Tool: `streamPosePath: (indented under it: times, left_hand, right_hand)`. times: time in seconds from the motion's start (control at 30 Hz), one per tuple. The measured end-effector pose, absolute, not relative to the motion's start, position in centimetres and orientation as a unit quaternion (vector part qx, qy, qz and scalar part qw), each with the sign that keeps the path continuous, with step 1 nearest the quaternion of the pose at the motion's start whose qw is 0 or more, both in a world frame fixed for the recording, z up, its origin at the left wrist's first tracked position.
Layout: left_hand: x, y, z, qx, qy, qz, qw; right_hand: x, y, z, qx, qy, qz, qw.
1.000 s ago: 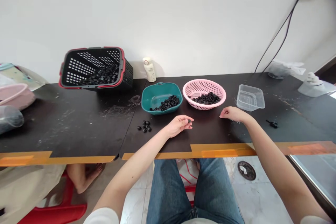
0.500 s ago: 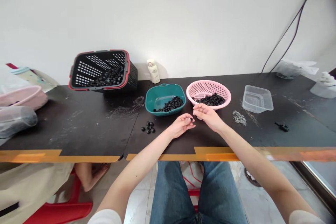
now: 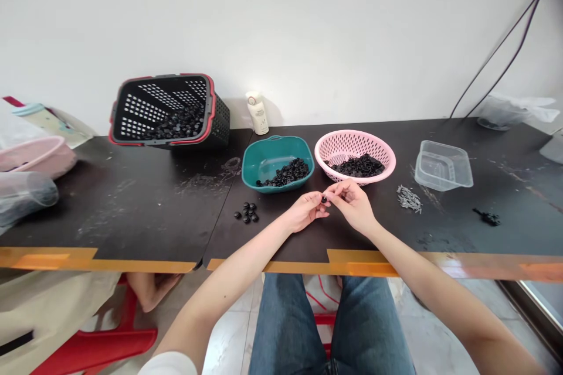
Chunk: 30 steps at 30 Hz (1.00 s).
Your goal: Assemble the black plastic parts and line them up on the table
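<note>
From your head camera, you sit at a long black table (image 3: 132, 220) with both hands close together near the middle. Your left hand (image 3: 304, 212) and your right hand (image 3: 352, 206) are almost touching, and both are curled in narrow. A tiny round black piece (image 3: 324, 200) sits right between them, pinched by your fingertips (image 3: 334, 192). Your fingers hide part of it, so its full shape is hard to see.

It looks light, hard and a bit slick, so it may slip or roll. The best place to pinch it seems to be its edge.

A small pile of round black pieces (image 3: 246, 212) lies at 9 o'clock from your hands. A teal plastic tub (image 3: 278, 139) with black pieces in it sits at 10 o'clock, and a black-and-red holey basket (image 3: 160, 77) sits farther out the same way. A pink holey plastic bowl (image 3: 355, 136) with black pieces in it is at 12 o'clock. A clear plastic box (image 3: 443, 165) is at 2 o'clock, and a little heap of thin grey pins (image 3: 409, 199) is at 3 o'clock.
</note>
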<state>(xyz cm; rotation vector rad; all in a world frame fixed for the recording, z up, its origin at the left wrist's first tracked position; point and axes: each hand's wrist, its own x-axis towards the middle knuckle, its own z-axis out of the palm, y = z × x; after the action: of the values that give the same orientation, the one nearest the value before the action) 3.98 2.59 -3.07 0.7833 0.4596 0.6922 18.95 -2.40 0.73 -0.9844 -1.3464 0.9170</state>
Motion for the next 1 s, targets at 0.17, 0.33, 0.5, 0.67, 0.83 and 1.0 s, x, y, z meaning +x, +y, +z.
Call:
streamPosePath:
  times: [0.17,0.33,0.5,0.67,0.83,1.0]
  left_hand:
    - [4.06,2.62,-3.16,0.371,0.210,0.326,0.844]
    - [4.03,2.66,-3.13,0.363,0.211,0.328,0.846]
    - [4.02,2.66,-3.04,0.366,0.214,0.323,0.846]
    - [4.03,2.62,-3.09,0.365,0.210,0.327,0.846]
    - [4.01,2.57,-3.06,0.365,0.202,0.331,0.846]
    - [4.05,2.54,-2.96,0.353,0.214,0.337,0.846]
  right_hand:
    - [18.87,-2.49,0.50,-0.434,-0.583,0.369,0.580]
    - [18.99,-2.46,0.40,-0.443,-0.599,0.336,0.576]
    - [19.06,-2.45,0.28,-0.416,-0.631,0.296,0.584]
    - [18.82,-2.46,0.12,-0.392,-0.626,0.305,0.601]
    - [18.62,-2.51,-0.09,-0.383,-0.605,0.336,0.612]
    - [18.84,-2.42,-0.14,-0.401,-0.626,0.311,0.593]
